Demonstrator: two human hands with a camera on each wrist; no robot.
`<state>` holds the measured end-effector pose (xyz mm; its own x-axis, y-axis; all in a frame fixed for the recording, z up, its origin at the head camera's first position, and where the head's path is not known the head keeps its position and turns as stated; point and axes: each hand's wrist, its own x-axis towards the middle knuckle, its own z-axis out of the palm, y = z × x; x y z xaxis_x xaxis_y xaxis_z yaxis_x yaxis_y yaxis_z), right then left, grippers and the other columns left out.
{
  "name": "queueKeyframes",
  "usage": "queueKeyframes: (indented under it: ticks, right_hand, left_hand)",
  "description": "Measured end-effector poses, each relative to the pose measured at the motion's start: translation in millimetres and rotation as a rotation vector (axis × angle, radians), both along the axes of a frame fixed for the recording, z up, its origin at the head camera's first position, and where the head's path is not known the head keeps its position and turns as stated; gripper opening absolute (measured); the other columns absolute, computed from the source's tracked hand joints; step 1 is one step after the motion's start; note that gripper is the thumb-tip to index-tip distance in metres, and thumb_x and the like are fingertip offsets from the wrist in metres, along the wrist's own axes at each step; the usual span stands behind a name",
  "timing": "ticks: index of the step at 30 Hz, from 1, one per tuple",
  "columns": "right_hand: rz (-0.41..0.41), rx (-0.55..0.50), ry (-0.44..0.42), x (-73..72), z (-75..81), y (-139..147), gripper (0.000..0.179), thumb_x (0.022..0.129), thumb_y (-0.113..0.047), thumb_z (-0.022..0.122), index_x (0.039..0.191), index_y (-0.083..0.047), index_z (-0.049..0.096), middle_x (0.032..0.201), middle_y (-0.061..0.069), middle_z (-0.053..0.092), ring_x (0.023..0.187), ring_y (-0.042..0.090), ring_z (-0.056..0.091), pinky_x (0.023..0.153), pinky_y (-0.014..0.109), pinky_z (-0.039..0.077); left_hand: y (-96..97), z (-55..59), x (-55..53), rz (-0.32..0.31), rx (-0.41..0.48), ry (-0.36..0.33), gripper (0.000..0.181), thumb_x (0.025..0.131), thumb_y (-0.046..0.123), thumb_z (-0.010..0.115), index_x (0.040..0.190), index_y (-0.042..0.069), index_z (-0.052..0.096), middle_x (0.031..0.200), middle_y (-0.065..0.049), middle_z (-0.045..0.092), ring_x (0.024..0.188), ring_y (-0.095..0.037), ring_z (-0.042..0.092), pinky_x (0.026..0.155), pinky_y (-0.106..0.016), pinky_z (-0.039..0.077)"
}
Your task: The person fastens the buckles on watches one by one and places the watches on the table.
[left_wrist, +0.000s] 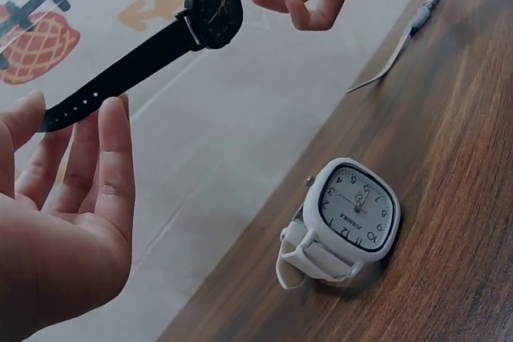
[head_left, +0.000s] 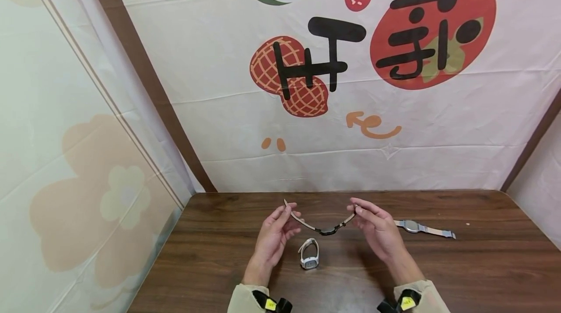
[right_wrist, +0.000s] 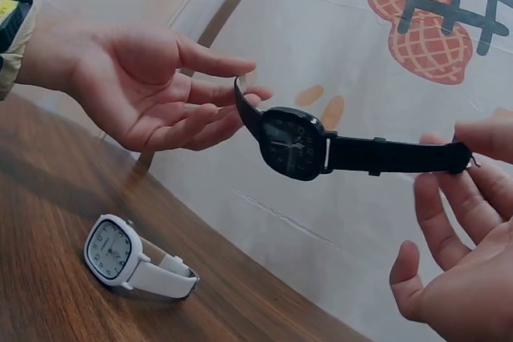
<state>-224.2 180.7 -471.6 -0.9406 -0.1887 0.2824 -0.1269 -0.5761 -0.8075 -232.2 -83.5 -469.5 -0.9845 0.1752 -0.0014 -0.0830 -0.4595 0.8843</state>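
Note:
A black wristwatch [head_left: 327, 231] hangs unfastened in the air between the two hands, its strap sagging to the dark square case. My left hand [head_left: 273, 235] pinches the strap end that has the punched holes, between thumb and fingers. The buckle end is pinched by my right hand [head_left: 377, 230]. In the right wrist view the dial of the black watch [right_wrist: 292, 143] shows, with the right hand [right_wrist: 473, 238] at its buckle. Below the left hand, a white wristwatch [head_left: 309, 262] with its strap closed in a loop lies on the table.
A blue and pale-banded watch [head_left: 412, 227] lies flat on the brown wooden table [head_left: 482, 274], right of the right hand. Behind the table's far edge hangs a white printed cloth [head_left: 219, 123]; another cloth [head_left: 109, 254] hangs along the left side.

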Motion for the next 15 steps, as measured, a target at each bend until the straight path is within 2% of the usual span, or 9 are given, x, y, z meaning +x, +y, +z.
queueKeyframes:
  ticks: [6, 15]
  right_hand:
    - [0.021, 0.065, -0.055, -0.3, -3.8, 5.1, 0.028, 0.104, -0.003, 0.045, 0.123, -0.009, 0.066, 0.109, -0.004, 0.073, 0.099, 0.007, 0.063, 0.081, 0.026, 0.046]
    - [0.058, 0.064, -0.071, -1.7, -8.7, 7.3, 0.029, 0.102, -0.001, 0.045, 0.107, -0.018, 0.068, 0.109, -0.002, 0.075, 0.1, 0.011, 0.068, 0.084, 0.027, 0.048]
  left_hand:
    - [4.5, -0.4, 0.5, -0.012, -0.05, 0.001, 0.038, 0.1, 0.03, 0.059, 0.126, 0.002, 0.059, 0.092, 0.003, 0.069, 0.083, -0.012, 0.066, 0.07, -0.024, 0.055]
    - [9.9, -3.8, 1.8, -0.013, -0.106, -0.027, 0.033, 0.1, 0.033, 0.06, 0.121, 0.008, 0.064, 0.091, 0.002, 0.068, 0.085, -0.014, 0.064, 0.07, -0.025, 0.053]
